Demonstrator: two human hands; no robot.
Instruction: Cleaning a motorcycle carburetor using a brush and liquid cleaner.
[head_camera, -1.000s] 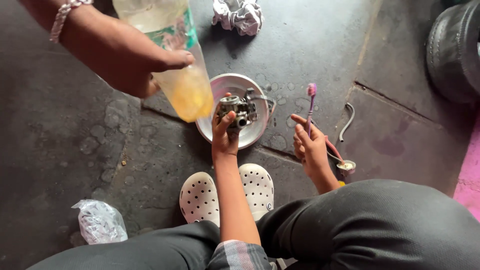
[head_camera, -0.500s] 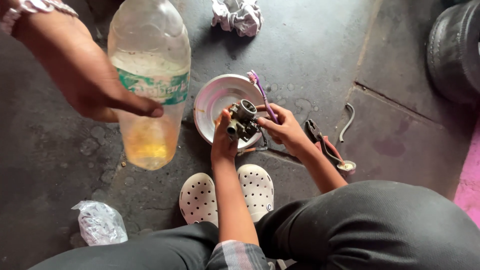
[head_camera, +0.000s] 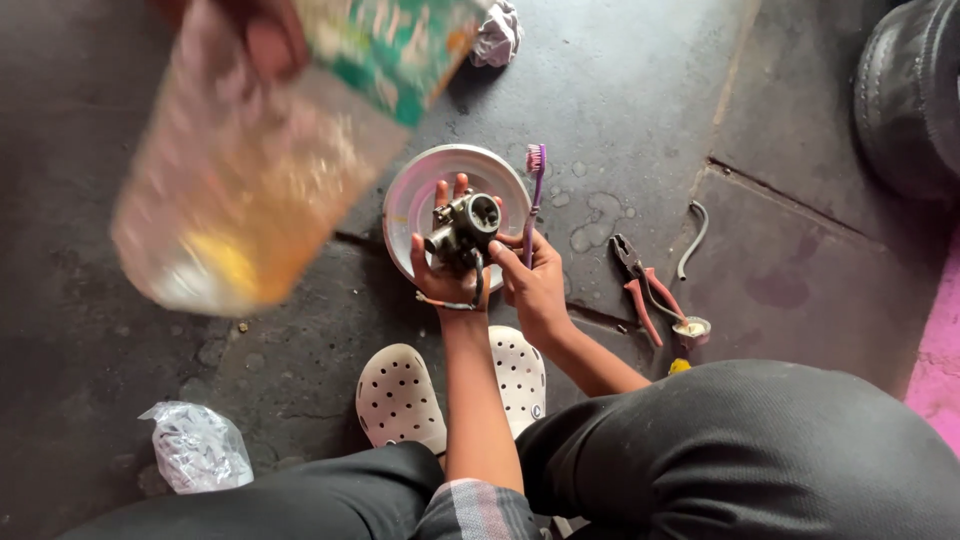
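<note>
My left hand (head_camera: 438, 272) holds a small grey metal carburetor (head_camera: 463, 226) over a round metal bowl (head_camera: 412, 195) on the concrete floor. My right hand (head_camera: 532, 288) grips a purple toothbrush (head_camera: 534, 192) upright, bristles up, right beside the carburetor. Another person's hand (head_camera: 262, 38) at the top left holds a large clear plastic bottle (head_camera: 262, 175) with a green label and yellowish liquid. The bottle is blurred and tilted, to the left of the bowl.
Red-handled pliers (head_camera: 641, 287), a small cap (head_camera: 692, 327) and a bent grey hose piece (head_camera: 693, 238) lie right of my hands. White sandals (head_camera: 402, 397) sit below. A crumpled rag (head_camera: 496, 37), a plastic bag (head_camera: 196, 446) and a tyre (head_camera: 912, 92) ring the area.
The bottle swung from pouring over the bowl, to upright, to tilted and close to the camera. My right hand brought the toothbrush from the right up next to the carburetor.
</note>
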